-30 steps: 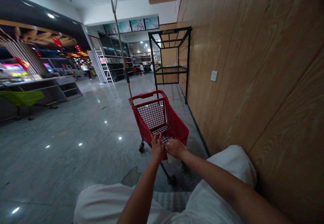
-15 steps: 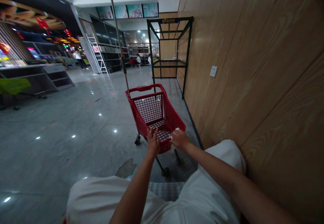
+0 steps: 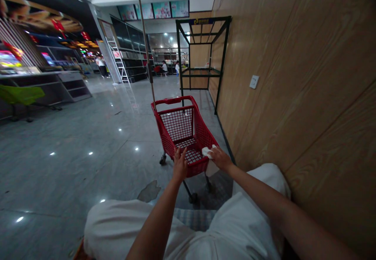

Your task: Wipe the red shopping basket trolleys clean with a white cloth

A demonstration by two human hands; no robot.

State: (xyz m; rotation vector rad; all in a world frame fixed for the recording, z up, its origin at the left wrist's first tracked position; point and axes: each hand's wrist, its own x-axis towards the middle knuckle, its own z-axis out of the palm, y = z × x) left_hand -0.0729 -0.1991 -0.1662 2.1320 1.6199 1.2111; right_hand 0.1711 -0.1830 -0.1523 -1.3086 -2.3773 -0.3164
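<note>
While left hand [image 3: 179, 165] touches cart rim [image 3: 195, 169], right hand [image 3: 221, 159] holds cloth [image 3: 207, 152].

Two bare hands [image 3: 199, 162], one crumpled white cloth [image 3: 207, 152], one red plastic mesh shopping cart [image 3: 178, 123], one black metal shelf frame [image 3: 202, 21], one square white wall socket [image 3: 254, 82], one silver metal stepladder [image 3: 118, 64], four rectangular overhead picture screens [image 3: 161, 10], and three distant people [image 3: 164, 68].

Upper centre: distant people [image 3: 177, 67] too small to resolve; thin pole [image 3: 143, 29] cut off by top edge. Lower right: white item [image 3: 207, 152] partly hidden by right hand [image 3: 221, 159].
</note>
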